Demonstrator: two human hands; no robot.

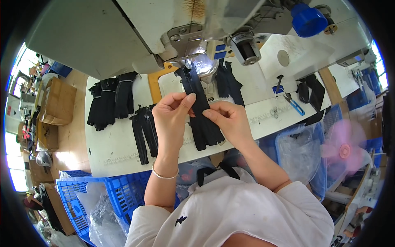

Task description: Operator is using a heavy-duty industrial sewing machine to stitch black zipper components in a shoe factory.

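A black zipper (198, 94) runs lengthwise from under the head of a sewing machine (187, 39) toward me. My left hand (175, 111) pinches its left edge between thumb and fingers. On the opposite edge, slightly nearer to me, my right hand (228, 119) pinches it the same way. The zipper's far end lies by the lit needle area, where the contact with the presser foot is too small to make out. Its near end hangs down over more black zipper tape (205, 136). Left of my left hand lie loose black zippers (144, 129) with metal pulls.
Tied bundles of black zippers (109, 99) lie at the table's left, and more black strips (230, 84) behind the right hand. Blue-handled snips (295, 105) rest at right. Blue crates (90, 197) flank me below the table; a pink fan (345, 149) spins at far right.
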